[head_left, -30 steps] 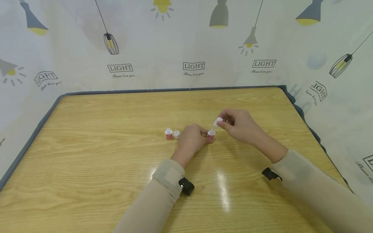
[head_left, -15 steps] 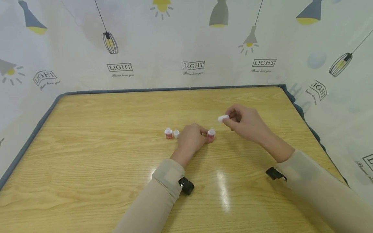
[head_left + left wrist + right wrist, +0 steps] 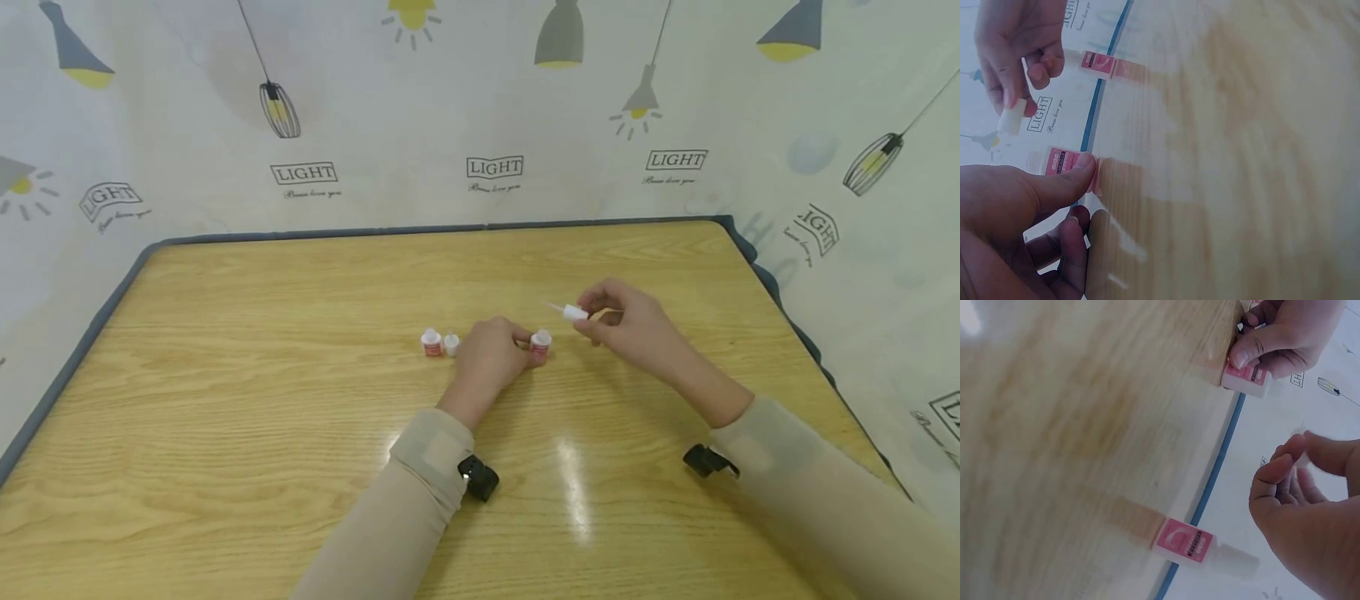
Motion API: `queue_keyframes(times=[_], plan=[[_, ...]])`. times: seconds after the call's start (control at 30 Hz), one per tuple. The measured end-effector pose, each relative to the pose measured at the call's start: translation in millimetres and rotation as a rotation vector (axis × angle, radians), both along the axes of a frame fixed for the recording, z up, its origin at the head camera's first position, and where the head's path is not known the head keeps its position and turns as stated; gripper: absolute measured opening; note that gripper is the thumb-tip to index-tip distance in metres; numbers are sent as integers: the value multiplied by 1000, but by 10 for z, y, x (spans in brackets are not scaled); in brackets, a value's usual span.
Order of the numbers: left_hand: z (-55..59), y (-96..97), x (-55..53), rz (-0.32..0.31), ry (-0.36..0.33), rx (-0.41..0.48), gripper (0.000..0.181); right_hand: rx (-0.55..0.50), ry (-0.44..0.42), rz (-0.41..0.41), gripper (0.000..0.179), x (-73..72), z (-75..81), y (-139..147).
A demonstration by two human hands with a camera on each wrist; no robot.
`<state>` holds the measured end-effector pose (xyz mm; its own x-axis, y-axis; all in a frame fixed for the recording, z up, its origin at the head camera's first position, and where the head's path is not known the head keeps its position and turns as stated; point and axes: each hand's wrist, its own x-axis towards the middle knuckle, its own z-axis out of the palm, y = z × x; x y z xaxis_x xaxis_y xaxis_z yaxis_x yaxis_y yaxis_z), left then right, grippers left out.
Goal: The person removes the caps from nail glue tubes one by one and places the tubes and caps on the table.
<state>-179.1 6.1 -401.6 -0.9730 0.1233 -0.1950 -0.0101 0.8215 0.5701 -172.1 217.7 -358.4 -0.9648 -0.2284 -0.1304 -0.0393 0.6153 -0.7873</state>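
Note:
A small white bottle point(image 3: 540, 342) with a red label stands upright on the table, open at its white neck. My left hand point(image 3: 491, 358) holds it between thumb and fingers; the left wrist view shows the thumb across the label. Above and right of that bottle, my right hand point(image 3: 630, 325) pinches a white cap point(image 3: 575, 312) whose thin stem points left. In the right wrist view the fingers mostly hide this cap. Left of my left hand stand a second red-labelled bottle point(image 3: 432, 343) and a white cap point(image 3: 451, 345) with its stem up.
Another red-labelled bottle point(image 3: 1185, 540) with its white cap on stands beyond the right hand, hidden in the head view. The wooden table point(image 3: 262, 467) has a dark edge trim point(image 3: 420, 230), and a lamp-patterned wall covering point(image 3: 405, 125) rises behind it.
My right hand has drawn the cap's stem out of the bottle and moved right, then turned the cap so its stem points left. The left hand and bottle stayed in place.

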Motion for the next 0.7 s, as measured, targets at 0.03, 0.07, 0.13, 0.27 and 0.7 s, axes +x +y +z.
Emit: queue_keyframes(times=[0.03,0.07,0.13,0.27,0.7], plan=[[-1,0,-1,2,4,-2,36,-19,-21,9,37,-1,-20,-2],[0,0,0,5,6,-2,36,-36,-47,20,39,-1,-39,-3],[1,1,2,8,7,3,35,-52,-92,43,42,-2,-68,-9],[5,-4,4,6,6,18,35,-91,-159,62,37,-3,-94,-34],[4,-20,19,-6,10,54,33,-62,-167,-12,37,-14,-140,-110]])
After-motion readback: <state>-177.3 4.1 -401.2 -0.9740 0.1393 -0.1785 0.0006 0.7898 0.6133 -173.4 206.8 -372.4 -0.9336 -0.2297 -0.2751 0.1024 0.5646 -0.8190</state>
